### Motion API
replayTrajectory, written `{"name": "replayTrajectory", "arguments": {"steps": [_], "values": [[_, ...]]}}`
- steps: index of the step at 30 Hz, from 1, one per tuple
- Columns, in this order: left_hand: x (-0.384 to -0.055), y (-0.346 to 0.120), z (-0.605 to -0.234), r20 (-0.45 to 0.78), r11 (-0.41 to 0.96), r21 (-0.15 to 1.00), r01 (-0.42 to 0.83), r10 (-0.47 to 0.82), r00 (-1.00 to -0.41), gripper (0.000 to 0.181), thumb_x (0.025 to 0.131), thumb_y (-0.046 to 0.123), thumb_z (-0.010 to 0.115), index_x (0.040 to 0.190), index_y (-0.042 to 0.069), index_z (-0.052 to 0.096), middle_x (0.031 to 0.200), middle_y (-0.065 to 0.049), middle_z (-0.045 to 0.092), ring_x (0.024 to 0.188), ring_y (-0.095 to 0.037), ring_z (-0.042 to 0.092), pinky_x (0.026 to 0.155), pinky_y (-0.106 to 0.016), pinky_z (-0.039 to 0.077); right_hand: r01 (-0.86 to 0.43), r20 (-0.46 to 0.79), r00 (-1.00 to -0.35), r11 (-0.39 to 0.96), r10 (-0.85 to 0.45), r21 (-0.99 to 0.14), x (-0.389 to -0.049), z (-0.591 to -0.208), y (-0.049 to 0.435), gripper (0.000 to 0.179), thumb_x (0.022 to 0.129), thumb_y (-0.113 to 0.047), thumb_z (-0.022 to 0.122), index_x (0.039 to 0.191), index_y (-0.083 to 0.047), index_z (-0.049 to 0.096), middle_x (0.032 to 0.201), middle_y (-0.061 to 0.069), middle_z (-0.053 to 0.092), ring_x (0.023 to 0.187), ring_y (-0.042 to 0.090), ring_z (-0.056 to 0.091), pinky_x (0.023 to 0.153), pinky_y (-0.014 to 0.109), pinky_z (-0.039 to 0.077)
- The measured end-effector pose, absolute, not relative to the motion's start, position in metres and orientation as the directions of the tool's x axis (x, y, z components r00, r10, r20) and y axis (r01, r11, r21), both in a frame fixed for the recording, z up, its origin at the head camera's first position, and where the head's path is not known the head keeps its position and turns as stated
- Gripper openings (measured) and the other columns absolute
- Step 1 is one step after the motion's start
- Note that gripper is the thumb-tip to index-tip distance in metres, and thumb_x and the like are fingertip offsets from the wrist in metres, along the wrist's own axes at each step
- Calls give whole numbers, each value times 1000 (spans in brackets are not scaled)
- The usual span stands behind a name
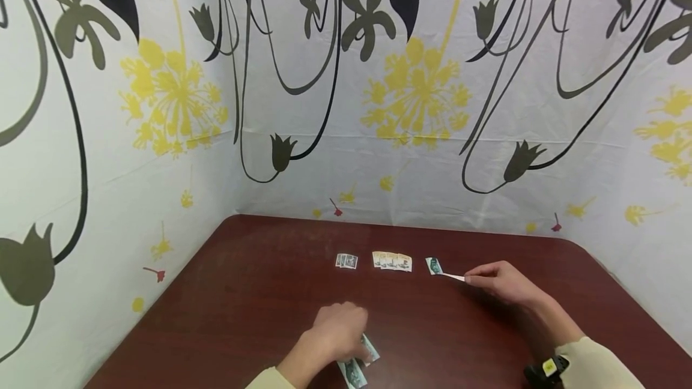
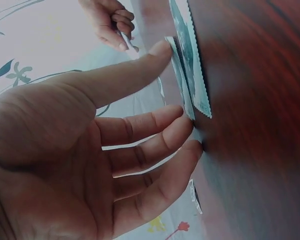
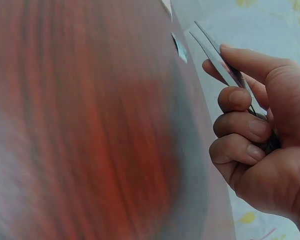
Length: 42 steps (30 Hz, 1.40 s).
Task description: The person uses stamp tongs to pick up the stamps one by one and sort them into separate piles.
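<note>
My left hand point(image 1: 339, 329) is low over the near part of the table. Its thumb and fingertips hold a green stamp point(image 2: 182, 82) by opposite ends, with a second green stamp point(image 2: 195, 60) lying close beside it. My right hand point(image 1: 503, 284) grips a pair of metal tweezers point(image 3: 230, 72), fingers curled round the handle. In the right wrist view the tweezer tips stand slightly apart with nothing between them. From the head view they point at a single green stamp point(image 1: 434, 266) on the table; whether they touch it I cannot tell.
On the dark red table point(image 1: 243, 293), a short overlapping row of grey stamps point(image 1: 346, 261) lies left of a longer row of yellowish stamps point(image 1: 391, 261). Patterned cloth point(image 1: 324, 191) hangs behind the table and along its left side. A black device sits on my right wrist point(image 1: 547, 371).
</note>
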<state>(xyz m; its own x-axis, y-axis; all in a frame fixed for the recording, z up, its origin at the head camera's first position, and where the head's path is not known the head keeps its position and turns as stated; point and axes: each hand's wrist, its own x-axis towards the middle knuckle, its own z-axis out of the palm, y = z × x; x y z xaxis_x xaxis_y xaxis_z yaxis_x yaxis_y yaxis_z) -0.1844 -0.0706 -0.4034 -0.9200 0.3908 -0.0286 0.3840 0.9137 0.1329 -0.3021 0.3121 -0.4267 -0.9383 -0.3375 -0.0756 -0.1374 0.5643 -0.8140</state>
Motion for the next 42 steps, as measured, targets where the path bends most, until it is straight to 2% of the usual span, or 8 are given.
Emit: {"name": "replayTrajectory", "arguments": {"steps": [7,13,19,29,31,36,39,42], "values": [[-186,-71,-405,-5,921,108,375,378,-926,49,67,56,95,73,19,63,72,6,57,62,-14,53,54,-35,46,-259,-10,-899,548,-439,-796,-290,-424,287,27,101,-20,71,115,2,78,66,-6,50,57,5,45,53,26,40],[-186,-70,-406,-14,929,101,356,359,-933,50,65,57,95,74,19,65,72,5,58,63,-15,54,55,-35,47,-335,3,-841,516,-541,-788,-277,-420,266,24,102,-21,69,113,-1,79,64,-8,53,54,3,47,51,26,44],[-188,-69,-405,-48,929,111,353,360,-932,48,67,55,95,77,18,67,73,5,58,63,-14,52,56,-34,47,-357,-9,-783,461,-622,-812,-265,-418,248,24,103,-20,67,114,-2,79,62,-9,51,53,1,46,50,26,43],[-187,-70,-406,-64,923,140,357,369,-927,45,68,52,96,78,18,67,69,7,55,60,-13,51,53,-33,44,-358,-7,-744,408,-668,-839,-253,-425,225,21,102,-19,68,110,-2,80,61,-8,52,54,0,47,51,23,43],[-187,-69,-407,-64,922,139,362,373,-926,45,68,52,96,79,18,68,69,7,55,60,-13,51,53,-33,44,-363,-3,-732,393,-682,-845,-251,-427,222,21,103,-18,68,110,-2,80,59,-2,51,54,0,48,51,23,43],[-187,-68,-408,-67,921,135,365,376,-924,46,68,51,96,80,18,67,70,6,56,61,-13,51,54,-34,45,-351,-5,-695,344,-719,-871,-247,-430,215,20,103,-16,67,109,0,79,64,28,51,53,8,49,50,23,41],[-187,-67,-409,-64,922,136,364,375,-925,47,68,51,97,83,18,67,72,6,57,62,-13,52,54,-34,45,-340,-12,-680,330,-733,-881,-244,-430,211,20,102,-15,67,107,0,79,65,33,50,52,12,50,49,23,40],[-187,-67,-409,-58,921,136,365,375,-925,50,67,51,97,88,18,67,74,5,59,63,-13,53,56,-35,46,-344,-16,-672,331,-740,-879,-242,-432,207,19,102,-15,68,105,-1,79,64,31,51,52,8,51,48,22,38]]}}
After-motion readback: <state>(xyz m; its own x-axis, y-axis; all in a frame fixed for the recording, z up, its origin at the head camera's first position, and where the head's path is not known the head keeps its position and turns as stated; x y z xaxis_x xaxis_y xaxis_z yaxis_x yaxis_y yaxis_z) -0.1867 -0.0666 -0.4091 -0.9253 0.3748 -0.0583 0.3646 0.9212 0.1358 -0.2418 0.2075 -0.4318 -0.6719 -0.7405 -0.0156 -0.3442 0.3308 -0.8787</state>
